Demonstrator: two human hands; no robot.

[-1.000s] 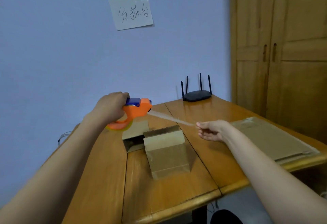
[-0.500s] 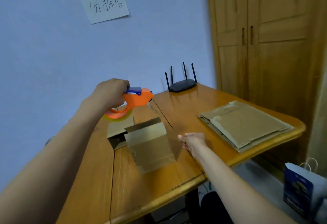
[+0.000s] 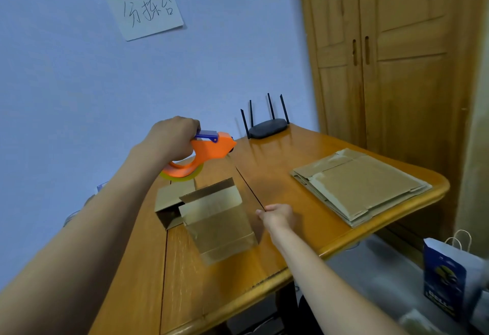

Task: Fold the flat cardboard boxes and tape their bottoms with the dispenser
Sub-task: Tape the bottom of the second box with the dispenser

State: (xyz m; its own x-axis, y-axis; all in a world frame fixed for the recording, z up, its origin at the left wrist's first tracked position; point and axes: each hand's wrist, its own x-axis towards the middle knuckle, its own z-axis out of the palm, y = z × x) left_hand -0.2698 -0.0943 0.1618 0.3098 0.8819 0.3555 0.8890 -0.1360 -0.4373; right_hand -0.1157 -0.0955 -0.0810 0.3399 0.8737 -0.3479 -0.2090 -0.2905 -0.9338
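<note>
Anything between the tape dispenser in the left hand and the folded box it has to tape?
Nothing visible. The left hand holds the orange tape dispenser in the air above and behind the folded box, with open space between them. The right hand sits beside the box's right edge, off that path.

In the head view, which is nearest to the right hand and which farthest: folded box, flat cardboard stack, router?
From the right hand:
1. Folded box, just to its left.
2. Flat cardboard stack, to its right.
3. Router, at the table's far edge by the wall.
</note>
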